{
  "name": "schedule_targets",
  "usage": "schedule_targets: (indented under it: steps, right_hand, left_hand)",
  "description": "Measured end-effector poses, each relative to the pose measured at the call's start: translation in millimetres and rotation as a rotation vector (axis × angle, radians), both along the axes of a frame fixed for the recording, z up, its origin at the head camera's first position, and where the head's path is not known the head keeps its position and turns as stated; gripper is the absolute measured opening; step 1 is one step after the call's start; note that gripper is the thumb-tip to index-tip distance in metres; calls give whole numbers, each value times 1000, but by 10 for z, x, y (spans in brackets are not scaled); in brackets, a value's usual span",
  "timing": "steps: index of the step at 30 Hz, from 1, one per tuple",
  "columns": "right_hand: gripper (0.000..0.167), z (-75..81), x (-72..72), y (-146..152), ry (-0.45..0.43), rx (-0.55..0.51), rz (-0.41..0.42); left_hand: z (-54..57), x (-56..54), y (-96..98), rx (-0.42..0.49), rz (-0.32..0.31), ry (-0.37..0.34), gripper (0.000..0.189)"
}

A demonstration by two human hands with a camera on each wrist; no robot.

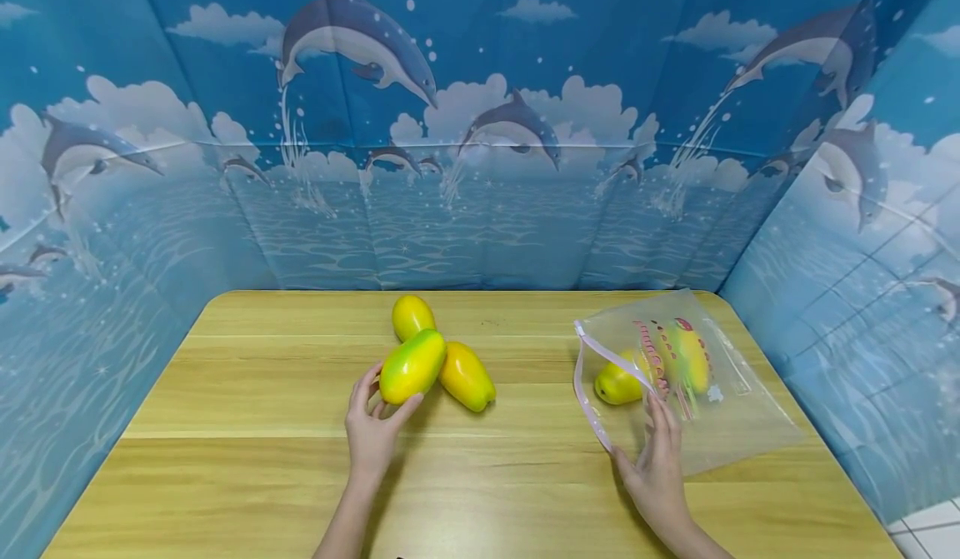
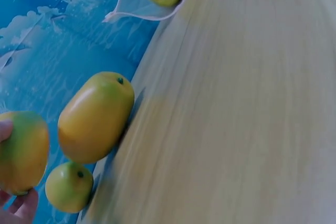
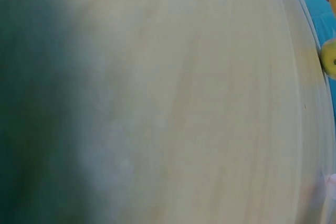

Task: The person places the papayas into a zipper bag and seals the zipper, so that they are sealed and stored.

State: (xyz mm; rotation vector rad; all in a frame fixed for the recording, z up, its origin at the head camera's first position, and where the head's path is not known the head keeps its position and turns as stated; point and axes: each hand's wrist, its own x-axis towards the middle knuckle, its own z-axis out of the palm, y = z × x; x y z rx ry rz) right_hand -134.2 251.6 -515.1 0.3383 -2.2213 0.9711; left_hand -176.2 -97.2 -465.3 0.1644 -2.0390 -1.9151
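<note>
"How's the grip?"

"My left hand (image 1: 373,436) grips a green-yellow mango (image 1: 412,366) beside two loose mangoes (image 1: 468,379) on the desk (image 1: 247,413); my right hand (image 1: 658,467) grips the clear bag (image 1: 738,430) at its mouth. I'd best hold it wide."

"What can't you tell?"

"Whether my mango touches the others; printing (image 1: 649,351) veils one bagged mango (image 1: 699,361)."

Worktop (image 1: 247,476): yellow-brown wood grain, lengthwise streaks running left to right, rounded far corners, pale sheen at near middle. On far half, left of centre, two yellow fruits lying just beside each other: far fruit (image 1: 410,314) close to far edge, nearer fruit (image 1: 468,378) to its right, longer side showing, small stem end turned near and right. On right side, clear zip bag (image 1: 738,434), pinkish strip along gaping mouth facing left, red print on top, one corner close to right edge.
</note>
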Motion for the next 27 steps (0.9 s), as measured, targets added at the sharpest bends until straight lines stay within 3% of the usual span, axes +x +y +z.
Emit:
schedule_targets:
  steps: [4, 7, 13, 22, 27]
  right_hand:
    - [103, 1, 4, 6, -14, -4, 7]
    - [105, 12, 3, -4, 2, 5, 1]
    - [107, 25, 0, -25, 59, 19, -6]
    - [106, -1, 5, -5, -13, -11, -17]
    - [108, -6, -1, -7, -3, -6, -20]
  left_hand:
    - [172, 70, 107, 0, -41, -1, 63]
    - [218, 93, 174, -8, -74, -1, 62]
    - [214, 104, 313, -9, -143, 37, 61]
    - [197, 131, 555, -21, -244, 70, 63]
    - [194, 159, 695, -58, -309, 85, 63]
